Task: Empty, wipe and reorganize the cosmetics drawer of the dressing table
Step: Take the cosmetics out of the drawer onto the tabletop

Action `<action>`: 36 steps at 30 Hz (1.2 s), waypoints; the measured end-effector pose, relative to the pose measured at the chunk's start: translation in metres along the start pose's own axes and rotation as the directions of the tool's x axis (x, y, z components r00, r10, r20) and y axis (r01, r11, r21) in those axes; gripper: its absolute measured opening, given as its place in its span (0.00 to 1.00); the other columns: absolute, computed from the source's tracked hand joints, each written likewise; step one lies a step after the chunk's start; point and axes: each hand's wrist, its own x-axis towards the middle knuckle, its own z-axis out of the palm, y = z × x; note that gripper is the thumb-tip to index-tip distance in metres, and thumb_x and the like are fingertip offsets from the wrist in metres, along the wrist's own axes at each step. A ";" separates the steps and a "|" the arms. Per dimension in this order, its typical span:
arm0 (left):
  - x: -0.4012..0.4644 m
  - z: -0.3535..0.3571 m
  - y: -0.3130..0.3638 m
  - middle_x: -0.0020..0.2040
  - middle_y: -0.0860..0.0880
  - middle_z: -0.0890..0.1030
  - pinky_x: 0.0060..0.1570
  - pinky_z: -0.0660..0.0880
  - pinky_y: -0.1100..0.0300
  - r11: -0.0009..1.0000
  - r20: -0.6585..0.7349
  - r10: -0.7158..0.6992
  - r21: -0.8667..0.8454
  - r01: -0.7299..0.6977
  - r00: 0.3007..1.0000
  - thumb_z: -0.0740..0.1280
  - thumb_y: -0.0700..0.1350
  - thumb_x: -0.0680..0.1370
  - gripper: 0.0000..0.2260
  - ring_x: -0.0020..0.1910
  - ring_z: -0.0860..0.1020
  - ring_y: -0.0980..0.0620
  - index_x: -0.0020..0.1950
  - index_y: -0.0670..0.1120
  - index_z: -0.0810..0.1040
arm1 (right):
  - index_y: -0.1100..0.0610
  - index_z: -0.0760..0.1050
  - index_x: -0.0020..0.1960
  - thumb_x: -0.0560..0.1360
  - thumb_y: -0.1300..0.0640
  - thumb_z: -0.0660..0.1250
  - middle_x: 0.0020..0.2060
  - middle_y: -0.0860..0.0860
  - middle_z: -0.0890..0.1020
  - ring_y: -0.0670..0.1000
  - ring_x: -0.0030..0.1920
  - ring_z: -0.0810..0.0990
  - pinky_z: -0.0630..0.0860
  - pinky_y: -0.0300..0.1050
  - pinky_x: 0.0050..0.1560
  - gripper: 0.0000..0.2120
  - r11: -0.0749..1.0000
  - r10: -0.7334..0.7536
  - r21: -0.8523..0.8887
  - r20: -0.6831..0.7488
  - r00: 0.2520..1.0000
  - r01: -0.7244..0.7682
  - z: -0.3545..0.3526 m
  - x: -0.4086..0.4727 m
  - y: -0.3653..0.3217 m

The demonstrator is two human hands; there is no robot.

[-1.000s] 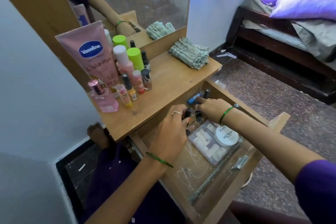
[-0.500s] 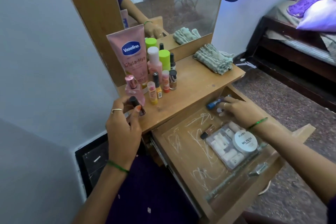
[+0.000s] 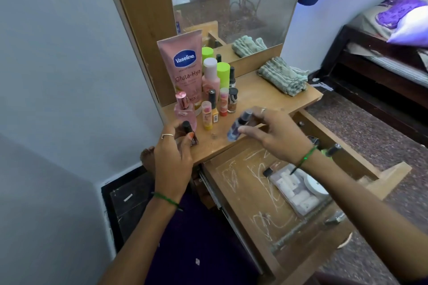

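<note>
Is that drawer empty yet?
Not yet. The open drawer holds a clear box, a white jar and a small dark bottle.

The right hand [image 3: 278, 136] left the back corner of the open drawer [image 3: 243, 192] and came up over the desk [image 3: 261, 97], carrying a small bluish bottle [image 3: 238, 128], blurred, in its fingertips. The left hand [image 3: 173, 157] stayed closed on a dark-capped nail polish bottle [image 3: 188, 133] and brought it down near the desk's front edge, just beside the pink perfume bottle [image 3: 184, 111].
</note>
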 end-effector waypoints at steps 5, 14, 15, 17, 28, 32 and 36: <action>0.002 -0.002 -0.001 0.51 0.50 0.78 0.49 0.73 0.64 1.000 -0.007 0.014 0.003 -0.014 1.000 0.65 0.41 0.78 0.10 0.51 0.76 0.55 0.59 0.45 0.73 | 0.64 0.75 0.45 0.75 0.54 0.67 0.37 0.57 0.80 0.55 0.40 0.78 0.72 0.49 0.43 0.11 0.999 -0.003 0.054 0.008 1.000 0.003 0.027 0.017 -0.012; 0.001 0.002 -0.005 0.55 0.47 0.79 0.53 0.74 0.62 0.999 -0.033 0.041 0.012 -0.040 0.999 0.67 0.40 0.77 0.13 0.54 0.76 0.56 0.61 0.45 0.73 | 0.60 0.76 0.49 0.74 0.56 0.68 0.39 0.51 0.79 0.48 0.40 0.74 0.66 0.26 0.39 0.08 1.000 -0.018 0.017 -0.040 0.999 0.019 0.046 0.028 -0.023; 0.000 0.002 -0.005 0.55 0.47 0.79 0.53 0.73 0.64 0.999 -0.034 0.039 0.011 -0.039 0.999 0.67 0.40 0.76 0.14 0.54 0.76 0.55 0.61 0.45 0.73 | 0.59 0.77 0.51 0.74 0.57 0.68 0.40 0.51 0.79 0.47 0.41 0.75 0.67 0.25 0.40 0.08 0.999 -0.007 0.047 -0.040 0.999 0.008 0.047 0.028 -0.024; 0.000 0.003 -0.004 0.54 0.48 0.79 0.52 0.74 0.64 0.999 -0.039 0.038 0.002 -0.038 0.999 0.68 0.40 0.76 0.14 0.53 0.76 0.55 0.61 0.45 0.73 | 0.59 0.76 0.54 0.73 0.59 0.69 0.43 0.51 0.80 0.47 0.43 0.77 0.69 0.24 0.43 0.11 0.992 0.028 0.123 -0.036 0.999 -0.023 0.052 0.028 -0.024; -0.001 0.004 -0.007 0.55 0.47 0.78 0.56 0.73 0.65 0.999 -0.043 0.048 0.021 -0.048 0.998 0.70 0.39 0.74 0.17 0.55 0.75 0.56 0.62 0.43 0.72 | 0.59 0.75 0.56 0.72 0.67 0.67 0.44 0.49 0.77 0.46 0.46 0.77 0.74 0.34 0.51 0.13 0.970 0.094 0.234 -0.128 0.987 -0.062 0.069 0.023 -0.027; -0.008 0.004 0.001 0.58 0.49 0.72 0.57 0.76 0.55 0.998 -0.106 0.056 0.001 -0.056 0.993 0.69 0.37 0.74 0.16 0.57 0.72 0.57 0.61 0.43 0.71 | 0.59 0.75 0.54 0.73 0.66 0.67 0.44 0.48 0.77 0.44 0.43 0.76 0.74 0.31 0.48 0.11 0.963 0.114 0.261 -0.159 0.981 -0.069 0.072 0.018 -0.026; -0.025 0.006 0.015 0.59 0.40 0.70 0.63 0.67 0.65 0.976 -0.148 0.217 0.068 -0.209 0.965 0.68 0.37 0.74 0.16 0.60 0.69 0.53 0.61 0.40 0.71 | 0.59 0.76 0.49 0.72 0.66 0.68 0.40 0.47 0.76 0.42 0.40 0.76 0.73 0.29 0.43 0.07 0.976 0.108 0.210 -0.217 0.970 -0.062 0.063 -0.001 -0.012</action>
